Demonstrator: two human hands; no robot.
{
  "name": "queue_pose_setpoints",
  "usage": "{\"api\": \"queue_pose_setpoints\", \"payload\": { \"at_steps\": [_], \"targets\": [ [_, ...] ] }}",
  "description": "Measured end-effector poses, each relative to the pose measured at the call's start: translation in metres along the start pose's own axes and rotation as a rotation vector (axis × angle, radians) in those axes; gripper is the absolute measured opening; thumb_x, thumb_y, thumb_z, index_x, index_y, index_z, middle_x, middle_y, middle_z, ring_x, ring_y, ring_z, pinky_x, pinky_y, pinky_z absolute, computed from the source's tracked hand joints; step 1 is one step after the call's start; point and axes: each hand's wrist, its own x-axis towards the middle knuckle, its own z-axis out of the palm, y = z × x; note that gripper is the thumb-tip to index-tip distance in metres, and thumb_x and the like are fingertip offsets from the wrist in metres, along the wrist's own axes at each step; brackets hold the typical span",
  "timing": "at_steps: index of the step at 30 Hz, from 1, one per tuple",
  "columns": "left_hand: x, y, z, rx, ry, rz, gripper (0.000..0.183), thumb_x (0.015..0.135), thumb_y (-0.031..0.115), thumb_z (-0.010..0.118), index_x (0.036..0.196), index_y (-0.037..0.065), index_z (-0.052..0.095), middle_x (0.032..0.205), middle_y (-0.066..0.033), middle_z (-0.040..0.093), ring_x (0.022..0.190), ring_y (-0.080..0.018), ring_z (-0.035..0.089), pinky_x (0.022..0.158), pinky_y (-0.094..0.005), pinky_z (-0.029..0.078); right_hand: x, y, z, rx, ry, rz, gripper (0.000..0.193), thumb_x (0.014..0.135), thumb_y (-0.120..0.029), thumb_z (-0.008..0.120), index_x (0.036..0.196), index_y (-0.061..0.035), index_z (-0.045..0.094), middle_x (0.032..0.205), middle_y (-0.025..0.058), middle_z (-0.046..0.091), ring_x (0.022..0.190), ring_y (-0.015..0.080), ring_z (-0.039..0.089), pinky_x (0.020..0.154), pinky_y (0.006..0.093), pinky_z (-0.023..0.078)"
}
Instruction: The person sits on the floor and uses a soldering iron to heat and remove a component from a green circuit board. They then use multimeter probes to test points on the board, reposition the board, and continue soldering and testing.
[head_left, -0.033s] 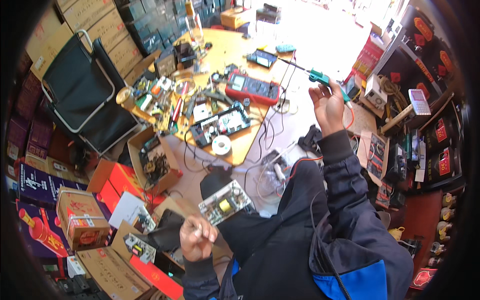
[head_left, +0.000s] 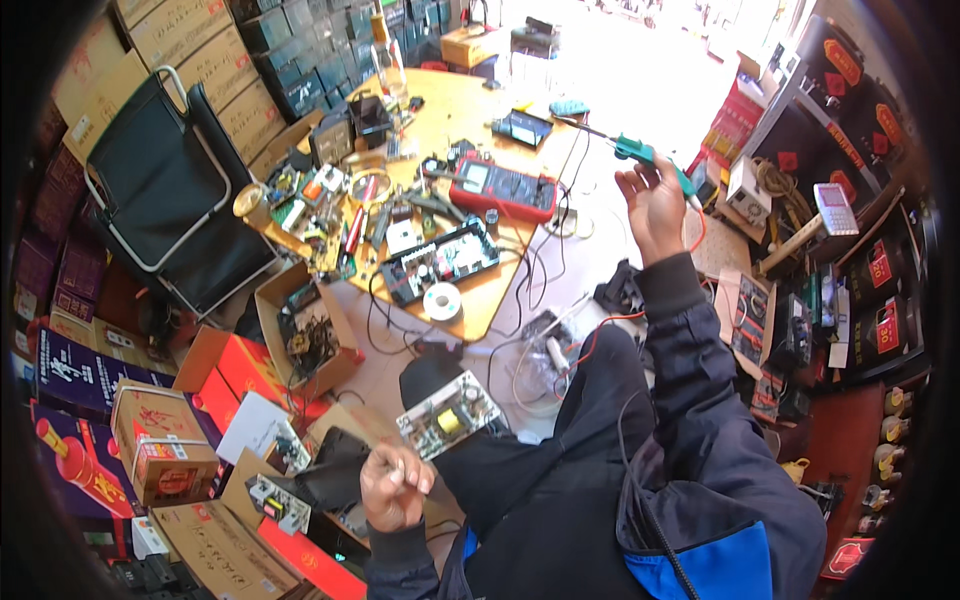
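Observation:
My right hand [head_left: 657, 212] is raised at the right, its fingers wrapped round the green handle of a soldering iron [head_left: 637, 152]. The iron's thin metal tip points left, toward the far edge of the table, and an orange-red cord trails from its handle. Low at the centre, my left hand [head_left: 397, 487] is closed with the fingers curled together; what it may pinch is too small to make out. Just beyond that hand, a circuit board [head_left: 450, 416] with a yellow transformer lies tilted on my left leg. I cannot tell whether the hand touches it.
A wooden table [head_left: 487, 300] carries a red multimeter [head_left: 503, 190], an opened black device [head_left: 441, 258], a solder spool [head_left: 442, 301] and loose parts. Cables hang off its edge. Cartons [head_left: 305, 330] and a black chair [head_left: 175, 180] crowd the left; shelves [head_left: 850, 290] line the right.

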Motion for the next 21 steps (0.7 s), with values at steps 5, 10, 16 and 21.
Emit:
{"api": "queue_pose_setpoints", "payload": {
  "at_steps": [5, 10, 16, 21],
  "targets": [
    [-0.018, 0.001, -0.019, 0.010, 0.168, 0.035, 0.017, 0.093, 0.011, 0.075, 0.099, 0.003, 0.061, 0.085, -0.0109, 0.064, 0.073, -0.0260, 0.065, 0.070, -0.0400, 0.054, 0.110, -0.001, 0.073, -0.549, -0.280, -0.266, 0.029, 0.112, -0.023, 0.059, 0.116, 0.0008, 0.073, 0.101, 0.0092, 0.074, 0.077, 0.0206, 0.072, 0.078, 0.0375, 0.065],
    [-0.035, 0.011, -0.048, 0.066, 0.321, 0.096, 0.018, 0.093, 0.011, 0.077, 0.098, 0.005, 0.061, 0.083, -0.0105, 0.065, 0.070, -0.0261, 0.065, 0.067, -0.0406, 0.055, 0.189, 0.032, 0.136, -0.854, -0.248, -0.244, 0.042, 0.113, -0.035, 0.059, 0.118, 0.0047, 0.072, 0.095, 0.0155, 0.075, 0.073, 0.0238, 0.080, 0.064, 0.0360, 0.064],
    [-0.054, 0.006, -0.078, 0.057, 0.548, 0.127, 0.019, 0.092, 0.013, 0.077, 0.099, 0.005, 0.062, 0.081, -0.0105, 0.065, 0.067, -0.0261, 0.064, 0.064, -0.0406, 0.056, 0.233, 0.052, 0.159, -1.099, -0.386, -0.291, 0.059, 0.110, -0.047, 0.061, 0.113, 0.0112, 0.070, 0.094, 0.0180, 0.076, 0.068, 0.0244, 0.074, 0.068, 0.0362, 0.064],
    [-0.050, 0.003, -0.088, 0.052, 0.560, 0.116, 0.019, 0.091, 0.013, 0.077, 0.098, 0.005, 0.061, 0.081, -0.0105, 0.064, 0.067, -0.0262, 0.065, 0.064, -0.0407, 0.056, 0.238, 0.067, 0.173, -1.190, -0.432, -0.228, 0.063, 0.110, -0.048, 0.061, 0.116, 0.0144, 0.072, 0.094, 0.0178, 0.077, 0.073, 0.0237, 0.074, 0.068, 0.0364, 0.064]
  ]
}}
